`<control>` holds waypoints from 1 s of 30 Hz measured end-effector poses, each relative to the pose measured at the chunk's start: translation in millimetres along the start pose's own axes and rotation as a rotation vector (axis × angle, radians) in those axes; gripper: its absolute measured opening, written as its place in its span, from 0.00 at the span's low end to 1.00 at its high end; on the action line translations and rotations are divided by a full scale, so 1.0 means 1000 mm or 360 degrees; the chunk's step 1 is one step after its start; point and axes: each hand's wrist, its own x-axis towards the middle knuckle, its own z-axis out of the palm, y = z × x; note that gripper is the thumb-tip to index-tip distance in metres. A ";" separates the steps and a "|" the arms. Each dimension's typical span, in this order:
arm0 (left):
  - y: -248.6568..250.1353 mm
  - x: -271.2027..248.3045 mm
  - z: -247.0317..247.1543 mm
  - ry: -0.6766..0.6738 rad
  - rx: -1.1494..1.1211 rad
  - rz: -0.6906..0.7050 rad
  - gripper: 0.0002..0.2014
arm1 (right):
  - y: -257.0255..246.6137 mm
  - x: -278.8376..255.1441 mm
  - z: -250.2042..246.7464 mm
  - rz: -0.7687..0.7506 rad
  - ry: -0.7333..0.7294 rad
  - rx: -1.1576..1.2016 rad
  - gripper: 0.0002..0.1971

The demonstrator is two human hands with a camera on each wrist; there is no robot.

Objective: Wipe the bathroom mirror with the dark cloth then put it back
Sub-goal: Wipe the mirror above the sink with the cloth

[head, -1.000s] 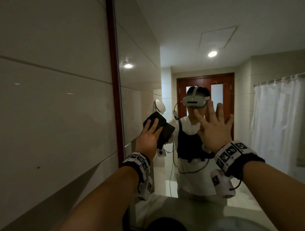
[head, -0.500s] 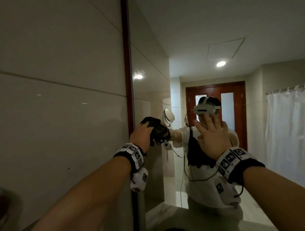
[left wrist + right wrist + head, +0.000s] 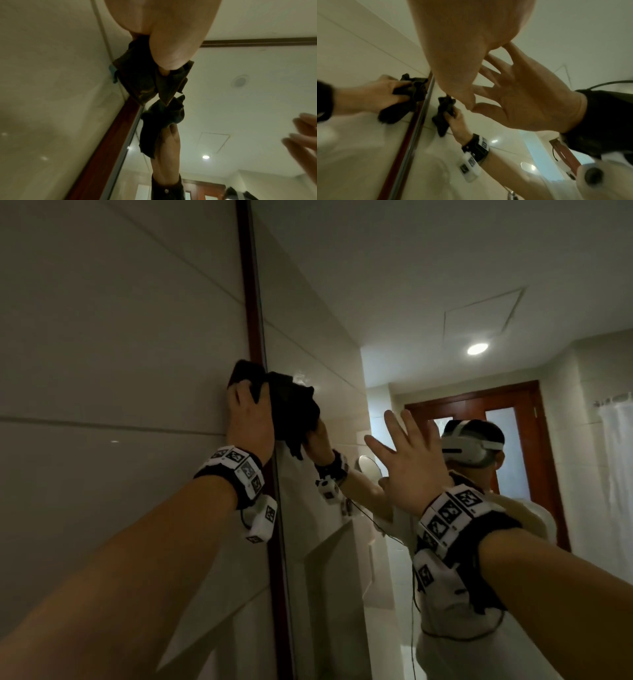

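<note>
Your L hand (image 3: 251,419) grips the dark cloth (image 3: 245,373), fingers curled round it, pressing it vs. the mirror's (image 3: 342,302) red-brown frame (image 3: 248,285) at the left edge, next to the tiled wall (image 3: 102,337). Your R hand (image 3: 407,460) is up w/ fingers spread straight, fingertips touching the glass in the right wrist view, holding nothing.

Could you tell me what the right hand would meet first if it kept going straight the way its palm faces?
Probably the mirror: the right hand is open, palm toward the glass, apparently nothing between.
</note>
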 end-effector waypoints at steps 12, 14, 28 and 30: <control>0.005 0.035 0.021 -0.0546 0.0870 0.0010 0.28 | 0.008 -0.001 0.019 -0.0028 0.0074 -0.0028 0.40; 0.006 0.034 0.021 -0.0561 0.0875 -0.0008 0.28 | 0.007 -0.002 0.019 -0.0028 0.0077 -0.0020 0.40; 0.007 -0.040 0.021 -0.0698 0.0922 0.0257 0.26 | -0.004 -0.001 0.016 0.0090 0.0037 -0.0070 0.41; 0.007 -0.052 0.021 -0.0738 0.0962 0.0272 0.27 | -0.007 -0.001 0.015 0.0104 0.0029 -0.0065 0.41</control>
